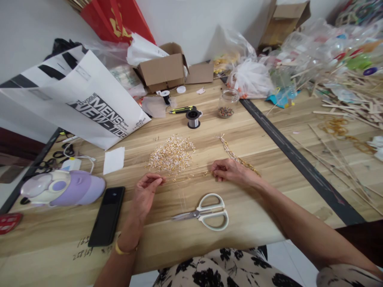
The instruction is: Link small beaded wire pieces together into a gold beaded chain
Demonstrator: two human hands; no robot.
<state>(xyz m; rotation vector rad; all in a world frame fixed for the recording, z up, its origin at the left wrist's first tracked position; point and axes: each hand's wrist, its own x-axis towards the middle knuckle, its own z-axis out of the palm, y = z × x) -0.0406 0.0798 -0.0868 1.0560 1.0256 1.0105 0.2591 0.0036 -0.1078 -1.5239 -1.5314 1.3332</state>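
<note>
Between my two hands stretches a thin strand with small gold beads (205, 174), just in front of a pile of gold and clear beads (172, 153). My left hand (146, 191) pinches its left end between thumb and fingertips. My right hand (229, 170) is closed on the right end, its fingers curled over it. Behind the right hand lies a twisted bunch of finished-looking beaded strands (229, 149), partly hidden by the wrist. White-handled scissors (205, 213) lie nearer to me, blades pointing left. The strand is too fine to tell wire from thread.
A spool of silver wire (193, 119), a yellow-black cutter knife (182, 109) and a jar of brown beads (228, 104) stand behind the pile. To the left are a black phone (107, 217), a purple bottle (72, 187) and a white paper bag (80, 95). Thin sticks (356, 99) lie right.
</note>
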